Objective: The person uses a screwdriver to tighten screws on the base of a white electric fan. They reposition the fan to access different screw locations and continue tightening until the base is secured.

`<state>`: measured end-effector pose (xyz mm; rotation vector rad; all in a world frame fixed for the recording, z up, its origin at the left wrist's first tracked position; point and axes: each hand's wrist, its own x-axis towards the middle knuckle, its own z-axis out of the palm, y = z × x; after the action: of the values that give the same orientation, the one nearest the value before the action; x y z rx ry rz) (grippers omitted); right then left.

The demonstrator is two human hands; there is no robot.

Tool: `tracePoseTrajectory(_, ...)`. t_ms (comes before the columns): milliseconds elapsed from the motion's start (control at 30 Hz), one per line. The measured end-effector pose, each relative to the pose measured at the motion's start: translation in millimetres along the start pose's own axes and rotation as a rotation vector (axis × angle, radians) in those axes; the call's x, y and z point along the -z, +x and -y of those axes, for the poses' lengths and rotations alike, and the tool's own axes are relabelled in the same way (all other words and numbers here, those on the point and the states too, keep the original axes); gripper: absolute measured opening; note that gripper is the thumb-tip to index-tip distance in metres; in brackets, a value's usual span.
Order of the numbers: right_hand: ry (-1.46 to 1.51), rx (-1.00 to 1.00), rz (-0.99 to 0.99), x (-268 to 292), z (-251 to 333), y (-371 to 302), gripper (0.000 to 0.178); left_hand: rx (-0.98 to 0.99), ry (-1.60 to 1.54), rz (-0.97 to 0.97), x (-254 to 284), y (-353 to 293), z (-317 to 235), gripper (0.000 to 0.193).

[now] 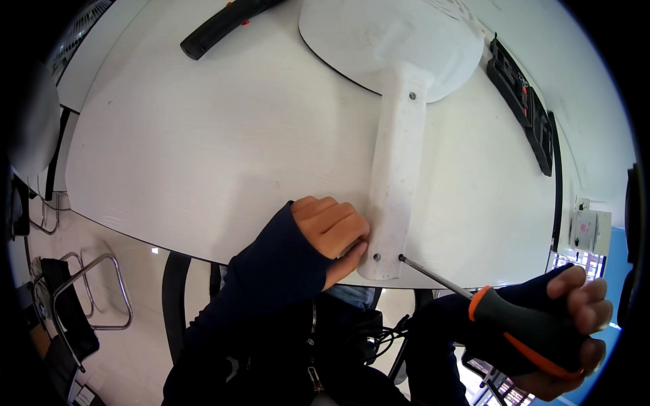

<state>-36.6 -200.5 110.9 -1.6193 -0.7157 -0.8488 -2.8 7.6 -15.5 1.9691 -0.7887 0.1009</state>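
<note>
A white appliance with a rounded body (pixel 365 40) and a long handle (pixel 396 162) lies on the table, its handle running toward me. My left hand (pixel 335 233) has its fingers curled against the left side of the handle near its end. In my right hand (pixel 586 331) is a screwdriver (pixel 528 331) with a black and orange grip, the fingers wrapped round its back end. Its metal shaft points left, with the tip at a small dark screw or hole on the right side of the handle end. Two further round holes show along the handle's top face.
The white table (pixel 183 149) has a curved edge near my body. A black power-tool-like handle (pixel 217 30) with red buttons lies at the far left. At the far right stands an open black tool case (pixel 518 95). A metal-framed chair (pixel 101 298) is on the floor at left.
</note>
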Motion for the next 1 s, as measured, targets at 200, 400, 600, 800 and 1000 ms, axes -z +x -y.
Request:
tracePoseTrajectory(200,0.983,-0.268,1.048,44.4,-38.4,52.0,0.019,0.015,-0.003,0.007,1.5,-1.8,0.3,0.014)
tracePoseTrajectory(400,0.67,-0.207,0.26,8.2,-13.5,15.4,0.033,0.019,0.013,-0.002,2.8,-0.1,-3.1,0.013)
tracePoseTrajectory(600,0.346,-0.092,-0.104,-25.0,-21.3,-4.7,0.039,0.04,0.021,0.017,3.2,-2.5,2.0,0.012)
tracePoseTrajectory(800,0.03,0.017,-0.088,-13.1,-23.9,-7.1,0.04,0.016,-0.011,0.003,0.6,-0.4,2.4,0.012)
tracePoseTrajectory(1000,-0.268,0.182,-0.027,-4.0,-23.9,-9.3,0.046,0.06,-0.01,0.023,0.7,1.6,-1.1,0.015)
